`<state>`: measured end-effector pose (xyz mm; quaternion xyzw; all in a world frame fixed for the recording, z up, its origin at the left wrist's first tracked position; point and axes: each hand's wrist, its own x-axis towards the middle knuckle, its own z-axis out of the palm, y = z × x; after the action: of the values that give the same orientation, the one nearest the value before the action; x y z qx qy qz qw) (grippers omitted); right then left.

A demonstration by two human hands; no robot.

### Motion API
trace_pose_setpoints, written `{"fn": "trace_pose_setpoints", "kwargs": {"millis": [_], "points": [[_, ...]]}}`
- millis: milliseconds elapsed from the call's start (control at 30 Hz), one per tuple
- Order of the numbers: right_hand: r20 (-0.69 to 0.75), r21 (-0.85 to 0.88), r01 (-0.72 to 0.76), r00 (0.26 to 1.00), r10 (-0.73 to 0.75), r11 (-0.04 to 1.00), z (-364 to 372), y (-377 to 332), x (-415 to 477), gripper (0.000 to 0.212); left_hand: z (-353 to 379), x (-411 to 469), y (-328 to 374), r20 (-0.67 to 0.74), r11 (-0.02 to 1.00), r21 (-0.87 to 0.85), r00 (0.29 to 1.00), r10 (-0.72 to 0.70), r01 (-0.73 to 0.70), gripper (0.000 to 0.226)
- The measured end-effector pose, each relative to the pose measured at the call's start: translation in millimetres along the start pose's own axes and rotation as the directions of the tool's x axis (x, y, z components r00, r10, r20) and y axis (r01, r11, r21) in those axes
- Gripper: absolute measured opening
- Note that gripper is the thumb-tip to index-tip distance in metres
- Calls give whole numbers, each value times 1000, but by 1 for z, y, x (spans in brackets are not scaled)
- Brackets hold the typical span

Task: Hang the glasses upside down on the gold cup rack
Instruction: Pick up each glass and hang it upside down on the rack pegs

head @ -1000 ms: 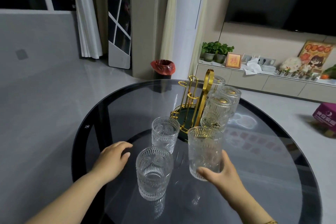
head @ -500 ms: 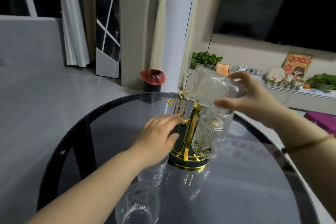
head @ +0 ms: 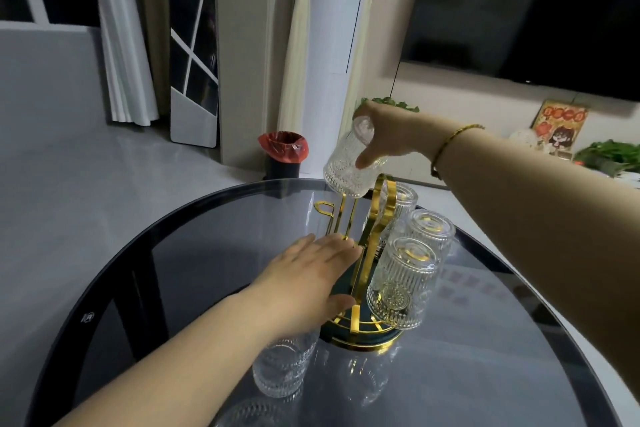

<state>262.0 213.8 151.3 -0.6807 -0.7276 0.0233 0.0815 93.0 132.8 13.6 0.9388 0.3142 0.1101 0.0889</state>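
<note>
The gold cup rack (head: 369,239) stands on its dark round base near the middle of the glass table (head: 194,253). Three ribbed glasses hang upside down on its right side, the nearest one (head: 403,282) lowest. My right hand (head: 384,135) grips another ribbed glass (head: 346,166), tilted mouth-down, just above a gold prong at the rack's far left. My left hand (head: 304,281) rests flat against the rack's near left side, fingers spread. An upright glass (head: 282,369) stands on the table under my left wrist, and the rim of another (head: 249,414) shows at the bottom edge.
A free gold prong (head: 323,210) sticks out at the rack's left. Beyond the table stand a bin with a red liner (head: 284,156), a white column and a low shelf with plants and ornaments (head: 609,156).
My right hand lifted a glass off the table, turned it over and brought it down to the rack's far-left prong. My left hand moved from the table to the rack.
</note>
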Motion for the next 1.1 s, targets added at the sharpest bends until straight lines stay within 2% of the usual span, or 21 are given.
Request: {"fn": "trace_pose_setpoints", "kwargs": {"millis": [167, 367, 567, 867, 1100], "points": [[144, -51, -7, 989, 15, 999, 31, 3, 17, 83, 2, 2, -8, -56, 999, -45, 998, 25, -27, 63], [226, -56, 6, 974, 7, 998, 60, 11, 28, 85, 6, 3, -13, -14, 994, -104, 1000, 28, -29, 61], [296, -246, 105, 955, -29, 963, 67, 11, 34, 86, 6, 4, -17, 5, 994, -105, 1000, 31, -30, 61], [326, -395, 177, 944, -42, 902, 73, 7, 37, 84, 7, 4, -17, 2, 993, -118, 1000, 25, -25, 63], [255, -332, 141, 965, -55, 933, 70, 6, 34, 89, 7, 4, -15, -30, 989, -146, 999, -13, 8, 60]]}}
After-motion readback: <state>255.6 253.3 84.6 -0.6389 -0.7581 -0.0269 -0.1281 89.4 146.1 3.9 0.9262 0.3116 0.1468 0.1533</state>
